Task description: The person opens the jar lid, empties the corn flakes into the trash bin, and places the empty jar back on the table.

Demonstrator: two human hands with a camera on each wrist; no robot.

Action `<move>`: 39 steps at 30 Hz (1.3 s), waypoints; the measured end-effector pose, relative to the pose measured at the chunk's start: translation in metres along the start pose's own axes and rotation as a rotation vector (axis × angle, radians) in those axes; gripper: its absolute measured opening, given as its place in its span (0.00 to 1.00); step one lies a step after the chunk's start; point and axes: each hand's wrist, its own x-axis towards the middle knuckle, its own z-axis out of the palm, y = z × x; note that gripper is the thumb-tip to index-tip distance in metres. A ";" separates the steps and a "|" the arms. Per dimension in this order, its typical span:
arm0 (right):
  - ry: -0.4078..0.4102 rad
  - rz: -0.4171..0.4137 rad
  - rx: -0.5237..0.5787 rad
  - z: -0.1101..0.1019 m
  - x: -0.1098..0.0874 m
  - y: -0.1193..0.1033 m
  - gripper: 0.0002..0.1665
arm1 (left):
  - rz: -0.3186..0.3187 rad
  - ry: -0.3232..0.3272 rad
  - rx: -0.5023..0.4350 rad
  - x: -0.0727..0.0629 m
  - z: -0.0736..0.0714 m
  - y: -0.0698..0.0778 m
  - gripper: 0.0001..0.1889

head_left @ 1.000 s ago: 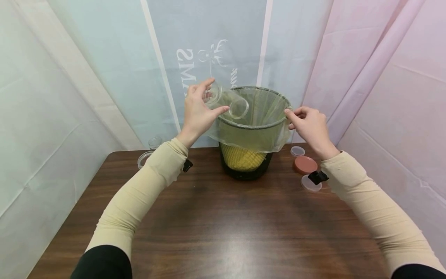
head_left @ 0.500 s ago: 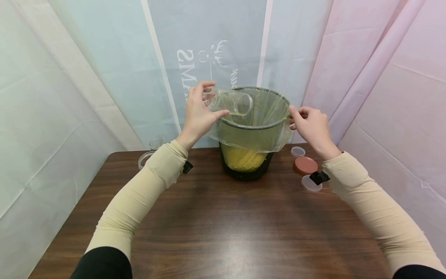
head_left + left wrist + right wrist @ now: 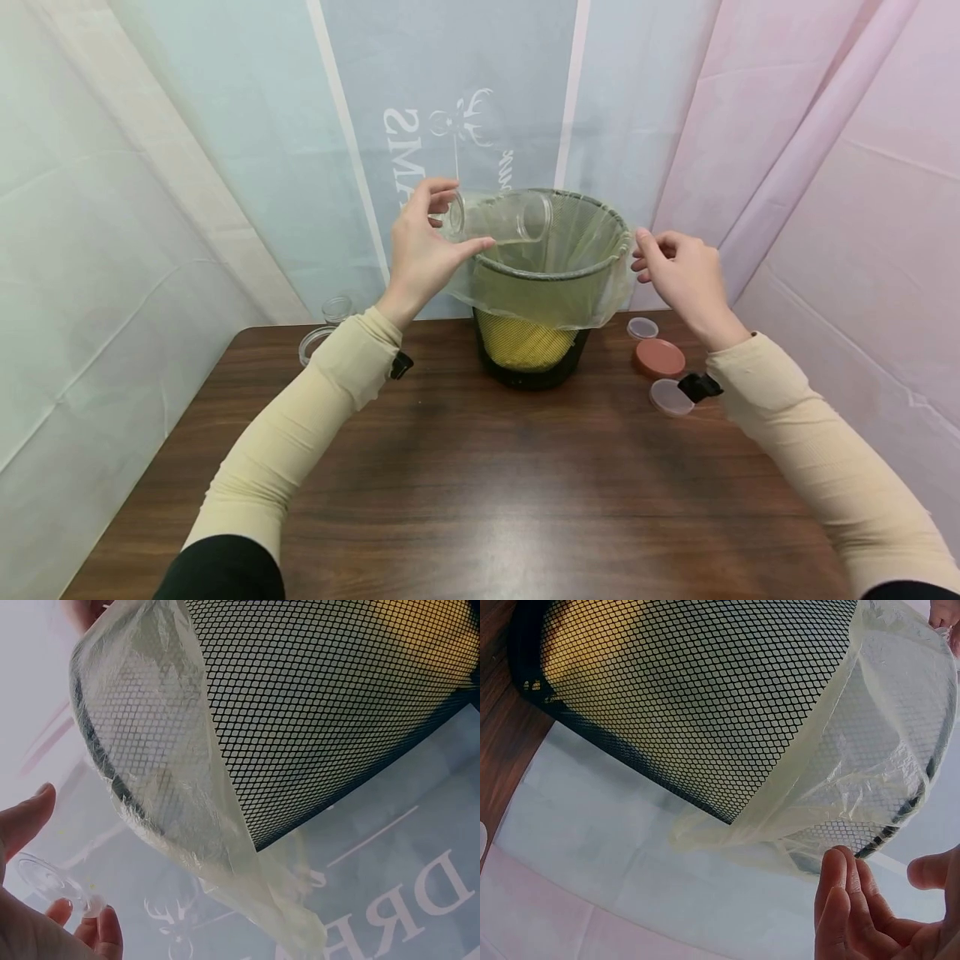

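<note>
A clear cylindrical jar (image 3: 501, 218) lies on its side above the left rim of a black mesh wastebasket (image 3: 525, 343). My left hand (image 3: 426, 248) grips its near end between thumb and fingers. A thin translucent bag (image 3: 551, 304) lines the basket and folds over its rim; something yellow shows through the mesh low down. Just off the basket's right rim is my right hand (image 3: 684, 271), holding nothing. In the right wrist view its fingers (image 3: 836, 881) are nearly straight beside the bag's edge, with the thumb apart. The left wrist view shows only the jar's round end (image 3: 51, 881).
At the table's right back lie a small clear lid (image 3: 642, 327), a reddish-pink round lid (image 3: 658, 357) and another clear lid (image 3: 671, 397). Another clear jar (image 3: 337, 309) and a clear ring-shaped piece (image 3: 313, 343) are partly behind my left forearm. Fabric walls enclose the wooden table (image 3: 480, 483).
The jar has swung from pointing toward me to lying sideways, its far end moving right over the basket. My right hand has let go of the bag's edge and moved right.
</note>
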 end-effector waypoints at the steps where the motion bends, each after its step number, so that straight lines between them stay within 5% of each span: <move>1: 0.002 -0.003 -0.004 0.000 0.000 0.000 0.39 | -0.003 0.005 -0.004 0.000 0.000 0.000 0.39; 22: 0.046 -0.044 -0.038 -0.002 -0.006 0.003 0.37 | -0.059 0.058 -0.172 -0.006 -0.003 -0.002 0.40; 32: 0.053 -0.024 -0.038 -0.007 -0.010 0.004 0.37 | -0.127 0.070 -0.191 -0.021 -0.013 0.029 0.38; 39: 0.056 -0.035 -0.060 -0.009 -0.016 0.006 0.36 | -0.134 0.073 -0.262 -0.029 -0.013 0.027 0.33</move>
